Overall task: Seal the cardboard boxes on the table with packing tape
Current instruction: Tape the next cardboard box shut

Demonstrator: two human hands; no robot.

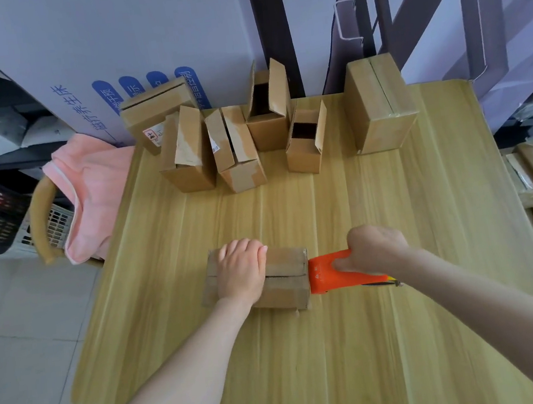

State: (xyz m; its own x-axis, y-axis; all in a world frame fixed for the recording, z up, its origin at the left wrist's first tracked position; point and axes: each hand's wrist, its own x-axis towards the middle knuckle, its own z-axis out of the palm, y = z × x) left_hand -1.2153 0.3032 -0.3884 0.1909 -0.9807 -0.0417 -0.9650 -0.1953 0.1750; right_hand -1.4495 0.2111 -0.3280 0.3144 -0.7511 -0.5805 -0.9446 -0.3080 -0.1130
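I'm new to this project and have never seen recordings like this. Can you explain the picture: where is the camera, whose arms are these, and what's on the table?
There is no machine here: a person works with bare hands. The single picture comes from a wide-angle camera worn on their head, looking forward and down, so the edges bend. The left hand lies on a small cardboard box near the middle of the wooden table, apparently steadying it. The right hand grips an orange tape dispenser, whose front meets the box's right end. Along the far edge stand more boxes, some with flaps open. A pink cloth hangs over a chair on the left.
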